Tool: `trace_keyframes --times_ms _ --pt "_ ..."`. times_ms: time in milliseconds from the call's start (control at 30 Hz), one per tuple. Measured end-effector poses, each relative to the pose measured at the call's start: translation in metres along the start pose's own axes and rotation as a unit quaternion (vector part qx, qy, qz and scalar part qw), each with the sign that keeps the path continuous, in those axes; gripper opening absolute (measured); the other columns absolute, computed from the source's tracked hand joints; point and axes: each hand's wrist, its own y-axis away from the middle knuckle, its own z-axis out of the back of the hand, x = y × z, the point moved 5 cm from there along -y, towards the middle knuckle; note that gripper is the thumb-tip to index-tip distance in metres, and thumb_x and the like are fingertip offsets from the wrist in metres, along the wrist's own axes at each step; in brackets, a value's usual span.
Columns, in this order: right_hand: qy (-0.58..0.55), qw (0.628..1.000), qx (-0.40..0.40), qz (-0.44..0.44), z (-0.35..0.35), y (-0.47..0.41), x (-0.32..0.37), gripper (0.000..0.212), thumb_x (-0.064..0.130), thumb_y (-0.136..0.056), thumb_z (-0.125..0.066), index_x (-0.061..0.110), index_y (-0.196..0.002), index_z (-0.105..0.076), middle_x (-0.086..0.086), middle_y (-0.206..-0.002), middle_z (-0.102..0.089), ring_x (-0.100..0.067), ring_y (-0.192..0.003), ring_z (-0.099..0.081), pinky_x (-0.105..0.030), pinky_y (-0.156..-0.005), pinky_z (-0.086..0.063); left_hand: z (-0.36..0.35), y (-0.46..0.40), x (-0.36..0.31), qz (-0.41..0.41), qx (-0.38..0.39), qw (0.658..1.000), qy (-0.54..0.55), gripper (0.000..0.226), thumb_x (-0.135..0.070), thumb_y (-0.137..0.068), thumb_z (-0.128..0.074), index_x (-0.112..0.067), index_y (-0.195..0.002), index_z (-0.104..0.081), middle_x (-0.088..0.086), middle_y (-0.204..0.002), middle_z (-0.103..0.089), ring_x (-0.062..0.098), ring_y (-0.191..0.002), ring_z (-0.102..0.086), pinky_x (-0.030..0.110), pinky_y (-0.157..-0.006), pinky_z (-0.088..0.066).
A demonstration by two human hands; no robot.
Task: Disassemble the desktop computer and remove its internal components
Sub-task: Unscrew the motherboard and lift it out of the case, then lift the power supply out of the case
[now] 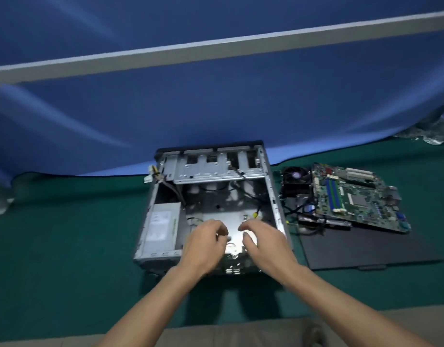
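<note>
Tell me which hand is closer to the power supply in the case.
Left. The left hand hovers just right of the power supply; the right hand is farther right, near the case's opposite wall.

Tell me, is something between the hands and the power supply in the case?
Nothing visible does. The power supply lies uncovered at the case left side, just left of the left hand; the right hand hovers over the bare floor.

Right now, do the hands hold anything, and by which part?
Nothing is clearly held. Left hand and right hand hover with curled fingers over the open case floor.
</note>
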Motion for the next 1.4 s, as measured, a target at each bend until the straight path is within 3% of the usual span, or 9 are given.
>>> trace_keyframes --times_ms 167,333,433,533,700,833,1000,1167,1400 --pt "0.126 0.988 0.081 -0.036 -0.068 0.002 0.047 0.041 0.046 -0.097 -0.037 0.024 -0.128 -0.050 0.002 -0.124 -0.059 -0.023 -0.108 -0.055 -0.035 -0.092 -0.038 0.049 0.030 0.075 -0.017 -0.028 0.998 -0.061 0.029 -0.016 -0.083 -0.053 -0.022 -0.111 -0.059 -0.006 -0.116 -0.056 0.014 -0.114 -0.043 0.029 -0.090 -0.038" --pt "0.239 0.959 0.135 -0.071 -0.083 -0.004 0.049 0.048 0.054 -0.097 -0.028 0.029 -0.137 -0.040 -0.006 -0.124 -0.058 -0.026 -0.115 -0.050 -0.040 -0.099 -0.033 0.057 0.039 0.136 -0.037 0.058 0.987 -0.148 0.066 -0.035 -0.078 -0.069 -0.020 -0.135 -0.040 0.000 -0.143 -0.034 0.020 -0.133 -0.025 0.032 -0.106 -0.026" --pt "0.262 0.950 0.147 -0.087 -0.086 -0.004 0.049 0.051 0.057 -0.097 -0.025 0.030 -0.137 -0.039 -0.008 -0.127 -0.056 -0.026 -0.119 -0.046 -0.041 -0.100 -0.030 0.046 0.038 0.141 -0.059 0.047 0.969 -0.234 0.075 -0.044 -0.079 -0.069 -0.020 -0.139 -0.030 0.004 -0.148 -0.024 0.024 -0.139 -0.016 0.037 -0.114 -0.017" --pt "0.261 0.945 0.163 -0.108 -0.088 -0.005 0.049 0.051 0.058 -0.096 -0.025 0.031 -0.137 -0.038 -0.009 -0.129 -0.055 -0.027 -0.121 -0.043 -0.041 -0.101 -0.029 0.035 0.032 0.142 -0.044 0.040 0.959 -0.275 0.082 -0.037 -0.083 -0.067 -0.019 -0.146 -0.017 0.011 -0.155 -0.011 0.031 -0.143 -0.005 0.042 -0.116 -0.015" --pt "0.262 0.942 0.172 -0.122 -0.087 -0.006 0.050 0.051 0.059 -0.096 -0.025 0.031 -0.136 -0.039 -0.009 -0.129 -0.054 -0.027 -0.121 -0.043 -0.041 -0.101 -0.029 0.027 0.029 0.140 -0.030 0.020 0.945 -0.325 0.081 -0.005 -0.088 -0.055 -0.014 -0.149 -0.003 0.020 -0.156 -0.005 0.037 -0.143 -0.004 0.044 -0.108 -0.029" --pt "0.240 0.943 0.183 -0.141 -0.086 -0.009 0.049 0.050 0.059 -0.095 -0.027 0.030 -0.134 -0.041 -0.008 -0.130 -0.053 -0.026 -0.121 -0.042 -0.041 -0.101 -0.027 0.022 0.025 0.139 -0.025 0.033 0.945 -0.324 0.079 -0.011 -0.089 -0.049 -0.013 -0.149 0.003 0.019 -0.156 -0.001 0.037 -0.143 -0.003 0.046 -0.109 -0.027" --pt "0.208 0.945 0.198 -0.157 -0.084 -0.011 0.047 0.052 0.062 -0.092 -0.032 0.033 -0.134 -0.042 -0.008 -0.134 -0.051 -0.026 -0.124 -0.042 -0.041 -0.102 -0.025 0.032 0.024 0.138 -0.005 0.102 0.968 -0.229 0.084 -0.039 -0.079 -0.043 -0.015 -0.150 -0.005 0.019 -0.156 0.005 0.033 -0.144 0.011 0.048 -0.115 -0.006" --pt "0.228 0.939 0.204 -0.160 -0.089 -0.016 0.051 0.054 0.064 -0.092 -0.026 0.032 -0.131 -0.046 -0.008 -0.133 -0.051 -0.027 -0.124 -0.043 -0.044 -0.101 -0.024 0.046 0.009 0.132 0.008 0.071 0.980 -0.188 0.053 -0.046 -0.094 -0.042 -0.023 -0.141 -0.033 0.012 -0.153 -0.019 0.029 -0.142 -0.010 0.044 -0.104 -0.031" --pt "0.206 0.940 0.175 -0.209 -0.097 -0.032 0.051 0.056 0.054 -0.097 -0.021 0.015 -0.112 -0.058 -0.011 -0.121 -0.059 -0.030 -0.117 -0.043 -0.045 -0.097 -0.026 0.052 -0.005 0.149 -0.006 0.058 0.993 -0.105 0.065 -0.060 -0.083 -0.054 -0.036 -0.141 -0.037 -0.006 -0.155 -0.020 0.016 -0.141 -0.008 0.042 -0.107 -0.032"
